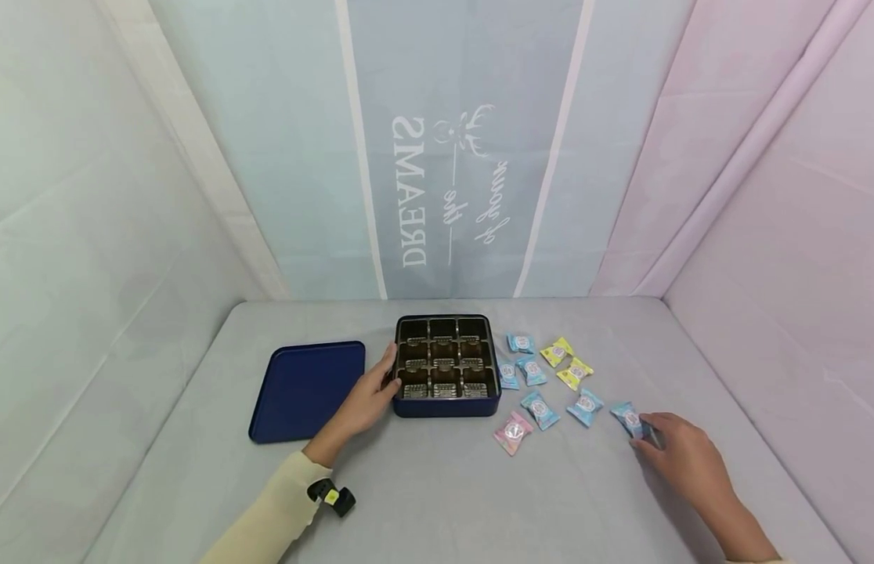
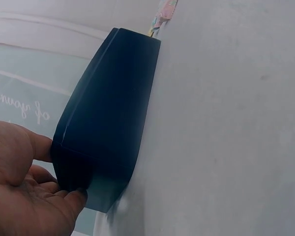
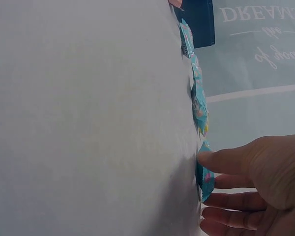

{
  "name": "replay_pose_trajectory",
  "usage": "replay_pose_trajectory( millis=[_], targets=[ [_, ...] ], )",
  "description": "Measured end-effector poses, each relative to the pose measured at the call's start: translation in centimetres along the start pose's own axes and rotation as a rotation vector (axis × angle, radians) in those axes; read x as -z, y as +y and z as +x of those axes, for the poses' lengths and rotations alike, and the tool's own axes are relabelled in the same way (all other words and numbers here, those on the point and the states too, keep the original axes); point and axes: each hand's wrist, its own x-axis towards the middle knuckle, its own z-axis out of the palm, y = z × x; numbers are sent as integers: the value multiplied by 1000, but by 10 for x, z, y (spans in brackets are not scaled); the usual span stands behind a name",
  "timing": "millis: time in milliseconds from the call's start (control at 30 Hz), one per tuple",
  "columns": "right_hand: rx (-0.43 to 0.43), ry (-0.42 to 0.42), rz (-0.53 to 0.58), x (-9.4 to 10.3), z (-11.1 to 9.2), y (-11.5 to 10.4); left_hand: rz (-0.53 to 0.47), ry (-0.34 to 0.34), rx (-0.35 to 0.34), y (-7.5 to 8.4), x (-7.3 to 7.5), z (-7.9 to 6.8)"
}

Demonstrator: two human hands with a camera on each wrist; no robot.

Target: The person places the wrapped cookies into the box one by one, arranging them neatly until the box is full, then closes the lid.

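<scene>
Okay, your right grip (image 1: 684, 453) is pinching a blue candy (image 1: 626, 418) by its right end, right of all the loose candies (image 1: 539, 410); can't tell if it's off the counter (image 1: 437, 486). Go light so the wrapper doesn't crumple, and lift straight up so you don't nudge the neighbors. Your left grip (image 1: 366, 395) holds the box (image 1: 447, 408) along its left side; gentle pressure there should stop it sliding. Mind the lid (image 1: 310, 392) just left of that hand, too.
</scene>
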Motion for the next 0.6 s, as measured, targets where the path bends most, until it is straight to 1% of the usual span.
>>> replay_pose_trajectory(
  millis=[133,233,600],
  targets=[
    [-2,3,-5,-1,1,-1,-14,4,-10,-1,-1,-1],
    [12,25,0,-2,1,-1,-18,8,-9,-1,-2,-2],
    [22,69,55,-6,5,0,-20,9,-8,-1,0,-2]
  ],
)
